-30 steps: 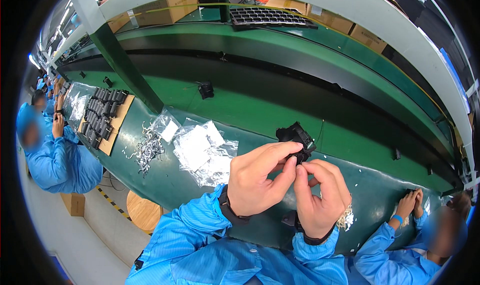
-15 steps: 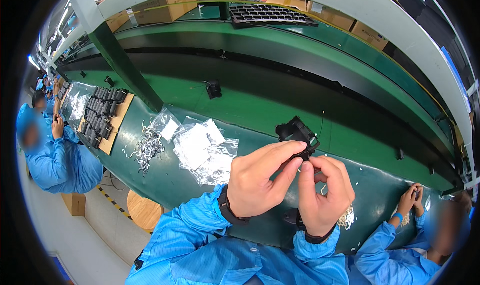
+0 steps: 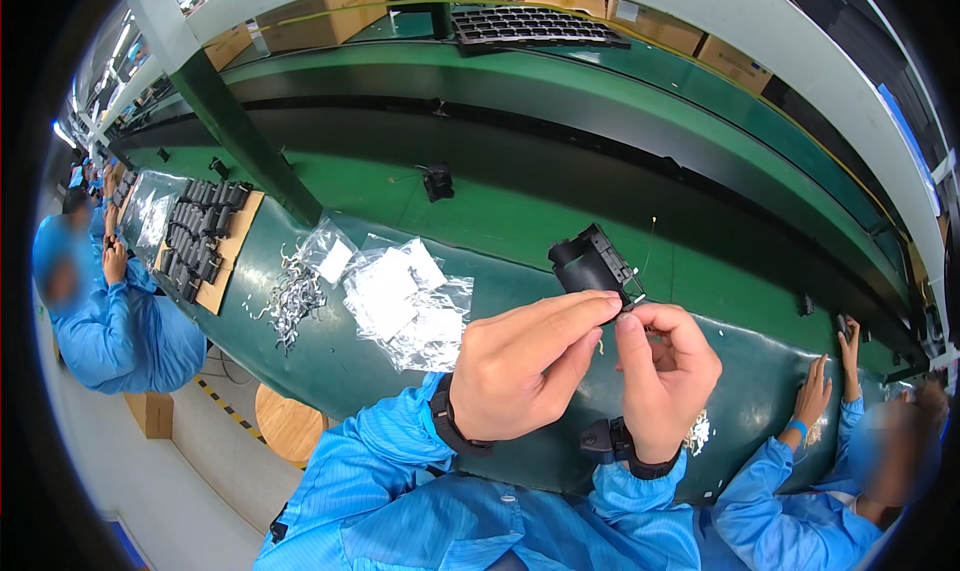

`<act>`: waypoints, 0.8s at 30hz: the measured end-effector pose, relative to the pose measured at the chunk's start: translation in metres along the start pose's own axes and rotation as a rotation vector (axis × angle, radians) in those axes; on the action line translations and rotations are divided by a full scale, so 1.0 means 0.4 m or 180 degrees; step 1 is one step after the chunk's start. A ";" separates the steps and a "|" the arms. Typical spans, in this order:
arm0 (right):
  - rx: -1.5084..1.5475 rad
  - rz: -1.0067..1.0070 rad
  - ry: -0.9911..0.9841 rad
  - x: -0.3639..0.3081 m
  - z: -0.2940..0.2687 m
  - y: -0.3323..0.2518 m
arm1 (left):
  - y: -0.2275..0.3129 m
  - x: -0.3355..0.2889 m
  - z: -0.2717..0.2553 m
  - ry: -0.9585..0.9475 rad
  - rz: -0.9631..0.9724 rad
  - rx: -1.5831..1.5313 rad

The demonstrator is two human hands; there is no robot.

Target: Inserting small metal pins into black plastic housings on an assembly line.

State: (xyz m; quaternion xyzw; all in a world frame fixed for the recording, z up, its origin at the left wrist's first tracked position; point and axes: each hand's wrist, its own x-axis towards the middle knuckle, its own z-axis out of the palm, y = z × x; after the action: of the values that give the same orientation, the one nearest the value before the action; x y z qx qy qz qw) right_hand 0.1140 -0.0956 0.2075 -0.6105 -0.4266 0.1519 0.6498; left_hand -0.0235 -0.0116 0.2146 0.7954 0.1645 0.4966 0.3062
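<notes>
A black plastic housing [image 3: 592,263] with a curved, hollow side stands up beyond my fingertips. My left hand [image 3: 530,363] is closed, thumb and fingers pinching the housing's lower end. My right hand [image 3: 668,366] is also closed, thumb and index tip meeting at the housing's near corner; what lies between them is hidden. A small white piece [image 3: 638,299] shows at that corner, and a short pale strip [image 3: 601,347] hangs beside my left fingertips. Both hands are above the green table mat [image 3: 400,396].
Plastic bags with white sheets [image 3: 395,296] and a pile of grey-white strips [image 3: 296,299] lie left. Farther left, black parts fill a cardboard sheet [image 3: 245,236]. Another black part [image 3: 436,183] rests on the green conveyor [image 3: 520,216]. Co-workers sit left [image 3: 120,321] and right [image 3: 800,491].
The black housing has turned, showing more of its curved side. My right hand has shifted slightly right. The right co-worker's hands have parted and reached toward the conveyor.
</notes>
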 end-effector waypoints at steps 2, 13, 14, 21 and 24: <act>0.0173 0.0219 0.0005 0.001 0.003 0.002 | -0.001 -0.004 -0.003 0.0007 -0.0008 -0.0008; 0.0612 0.0341 -0.0114 0.007 -0.006 -0.003 | -0.025 -0.009 -0.025 -0.0240 -0.1315 -0.1987; 0.0611 0.0341 -0.0113 0.006 -0.009 -0.002 | -0.026 -0.009 -0.026 -0.0230 -0.1347 -0.2177; 0.0867 0.0145 0.0191 0.006 0.010 -0.005 | -0.025 -0.010 -0.024 -0.0139 -0.1298 -0.2267; 0.0464 -0.0990 0.0588 -0.005 0.012 0.020 | -0.025 -0.009 -0.020 -0.0181 -0.1336 -0.2000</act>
State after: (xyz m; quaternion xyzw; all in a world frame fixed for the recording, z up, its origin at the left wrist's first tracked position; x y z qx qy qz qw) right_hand 0.1118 -0.0919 0.1989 -0.4999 -0.4422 0.0235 0.7443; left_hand -0.0321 -0.0036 0.2082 0.6251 0.1549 0.4270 0.6347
